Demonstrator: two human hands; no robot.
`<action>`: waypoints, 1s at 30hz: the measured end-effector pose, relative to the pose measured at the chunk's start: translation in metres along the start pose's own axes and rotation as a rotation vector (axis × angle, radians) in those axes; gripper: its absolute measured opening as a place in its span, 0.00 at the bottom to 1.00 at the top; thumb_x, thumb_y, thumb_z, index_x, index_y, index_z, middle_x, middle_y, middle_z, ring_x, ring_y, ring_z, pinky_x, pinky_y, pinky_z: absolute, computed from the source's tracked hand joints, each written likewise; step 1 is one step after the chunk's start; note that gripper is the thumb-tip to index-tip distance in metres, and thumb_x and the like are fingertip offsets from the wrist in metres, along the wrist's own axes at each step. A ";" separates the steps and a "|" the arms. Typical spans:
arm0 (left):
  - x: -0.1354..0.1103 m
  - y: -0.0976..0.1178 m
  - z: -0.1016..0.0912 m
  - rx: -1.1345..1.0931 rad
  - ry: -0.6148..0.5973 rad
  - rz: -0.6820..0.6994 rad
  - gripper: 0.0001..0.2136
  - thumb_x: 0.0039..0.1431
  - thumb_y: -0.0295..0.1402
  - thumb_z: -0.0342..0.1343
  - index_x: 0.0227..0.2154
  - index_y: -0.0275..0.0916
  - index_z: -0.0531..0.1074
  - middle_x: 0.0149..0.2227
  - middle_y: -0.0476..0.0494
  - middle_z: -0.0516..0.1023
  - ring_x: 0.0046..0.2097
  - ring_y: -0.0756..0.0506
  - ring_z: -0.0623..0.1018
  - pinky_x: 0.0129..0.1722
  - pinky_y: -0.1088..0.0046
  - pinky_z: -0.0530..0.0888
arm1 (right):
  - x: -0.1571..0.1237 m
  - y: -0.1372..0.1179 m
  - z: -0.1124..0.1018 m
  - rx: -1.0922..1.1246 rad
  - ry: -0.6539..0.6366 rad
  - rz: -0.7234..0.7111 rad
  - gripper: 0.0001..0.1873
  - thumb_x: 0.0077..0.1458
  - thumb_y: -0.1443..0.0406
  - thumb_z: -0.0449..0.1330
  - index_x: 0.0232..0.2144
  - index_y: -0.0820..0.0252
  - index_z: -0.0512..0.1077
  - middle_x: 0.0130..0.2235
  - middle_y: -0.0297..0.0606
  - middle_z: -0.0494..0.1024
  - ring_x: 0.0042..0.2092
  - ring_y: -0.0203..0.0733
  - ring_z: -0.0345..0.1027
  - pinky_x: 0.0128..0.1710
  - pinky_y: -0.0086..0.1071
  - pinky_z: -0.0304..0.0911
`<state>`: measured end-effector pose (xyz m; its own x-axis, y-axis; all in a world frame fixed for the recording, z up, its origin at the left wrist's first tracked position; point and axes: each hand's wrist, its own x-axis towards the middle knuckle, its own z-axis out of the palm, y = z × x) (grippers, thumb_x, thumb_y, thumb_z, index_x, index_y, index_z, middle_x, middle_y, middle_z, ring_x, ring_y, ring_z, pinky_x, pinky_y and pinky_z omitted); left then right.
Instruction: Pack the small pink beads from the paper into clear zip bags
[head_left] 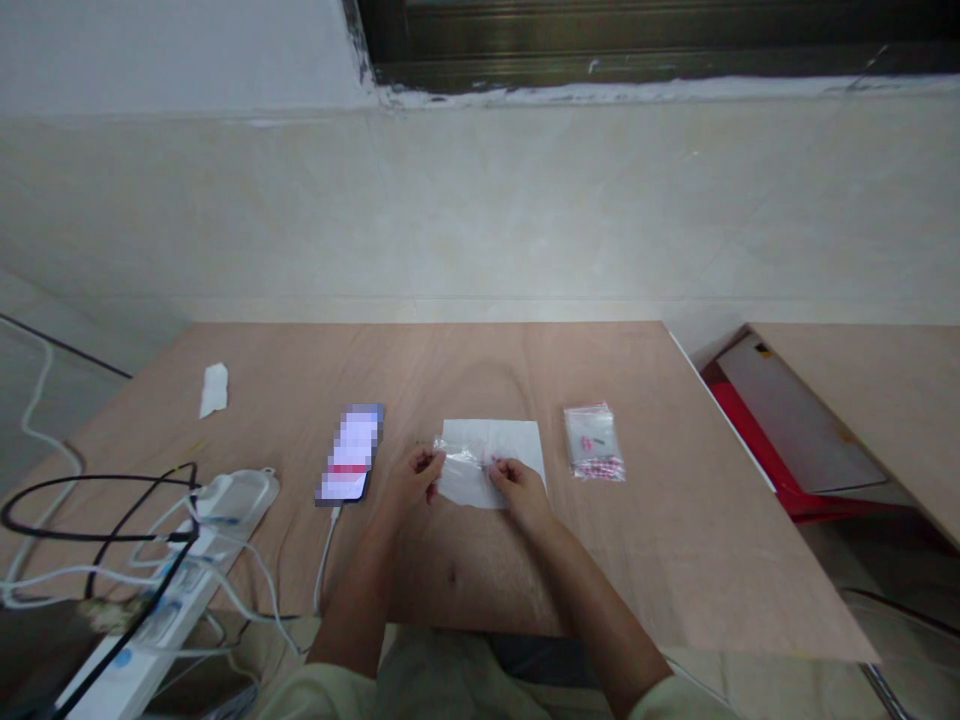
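My left hand (411, 478) and my right hand (520, 487) pinch a small clear plastic bag (465, 465) between them, just above a white sheet of paper (517, 440). Something pink shows by my right fingertips, too small to identify. A clear zip bag (594, 443) holding pink-and-white items lies to the right of the paper, apart from my hands. A smartphone (349, 455) with a pixelated screen lies to the left, nearer my left hand.
The light wooden tabletop (637, 400) holds a crumpled white tissue (214, 390) at the far left. A white power strip (202, 570) with tangled black and white cables sits at the near left corner. A charging cable runs from the phone. Red and wooden boards lie beyond the right edge.
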<state>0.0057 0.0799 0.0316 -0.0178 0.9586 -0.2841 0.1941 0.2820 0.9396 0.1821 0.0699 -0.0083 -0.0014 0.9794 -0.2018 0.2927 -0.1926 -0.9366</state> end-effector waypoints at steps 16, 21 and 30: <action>-0.005 0.011 0.000 -0.020 -0.028 0.031 0.11 0.46 0.40 0.51 0.21 0.37 0.60 0.15 0.59 0.59 0.13 0.57 0.61 0.08 0.84 0.59 | -0.002 0.003 0.003 0.176 0.038 0.027 0.15 0.43 0.53 0.53 0.20 0.60 0.65 0.19 0.31 0.65 0.22 0.33 0.56 0.21 0.26 0.50; -0.010 0.015 -0.003 -0.054 -0.007 0.016 0.13 0.43 0.42 0.53 0.21 0.36 0.60 0.15 0.59 0.61 0.12 0.57 0.62 0.07 0.83 0.59 | -0.006 -0.008 0.000 0.245 0.026 0.080 0.15 0.42 0.53 0.55 0.21 0.60 0.65 0.17 0.29 0.63 0.19 0.31 0.53 0.17 0.26 0.48; -0.019 0.016 -0.010 -0.153 0.007 -0.012 0.14 0.40 0.43 0.55 0.20 0.36 0.62 0.15 0.57 0.63 0.15 0.56 0.64 0.11 0.81 0.62 | -0.011 -0.011 -0.001 0.339 0.034 0.129 0.16 0.41 0.53 0.56 0.21 0.60 0.63 0.16 0.26 0.61 0.15 0.29 0.50 0.15 0.26 0.46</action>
<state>-0.0008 0.0668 0.0538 -0.0258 0.9553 -0.2946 0.0419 0.2954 0.9544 0.1798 0.0612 0.0050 0.0485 0.9460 -0.3205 -0.0457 -0.3184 -0.9468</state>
